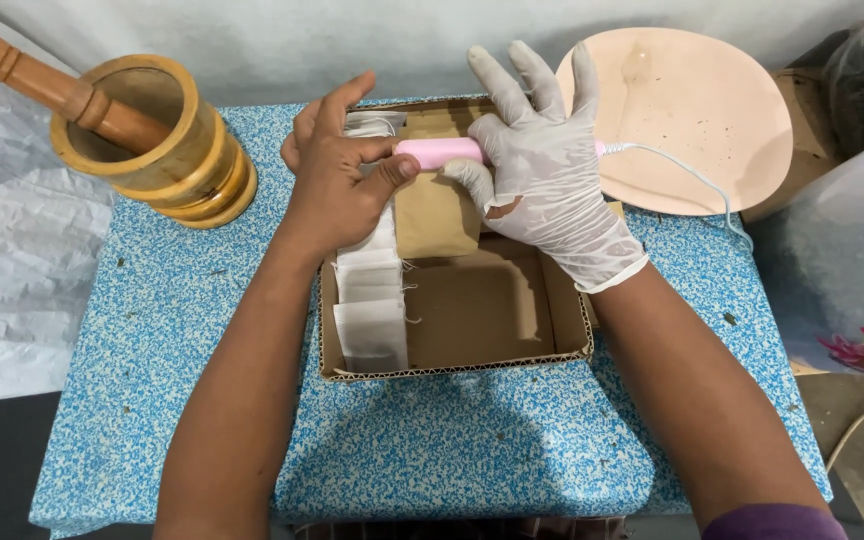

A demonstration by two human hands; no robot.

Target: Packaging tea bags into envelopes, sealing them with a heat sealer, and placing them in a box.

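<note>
Standing beside the blue speckled table [512,450], I see both hands meeting over an open cardboard box [472,310]. Between them lies a small pink handheld tool [439,152], a slim rounded bar with a thin white cord [687,175] trailing off to the right, past a pale pink plate [692,110].

The left hand [337,185], bare, pinches the tool's left end: thumb underneath, forefinger on top, the other fingers curled in behind. The right hand [542,165], in a white glove, lies over the tool's right half; its thumb hooks under the bar while the other fingers stand spread and mostly lifted off. It steadies more than it grips.

The tool looks light and rigid, with a smooth plastic shell that could slip against the glove. The middle of the body seems the safest place to hold it. The cord is limp and should not take any pull.

Directly beneath the tool a brown paper pouch [437,210] stands upright in the box. It looks thin and easily creased, so I would handle it by its edges. I cannot tell whether the tool actually touches the pouch's top edge, as the hands cover that spot. A row of small white sachets [372,310] fills the box's left side, soft and flimsy by the look of them.

At the far left stands a wooden mortar [157,135] with its pestle [42,85] leaning inside, heavy and solid.
</note>
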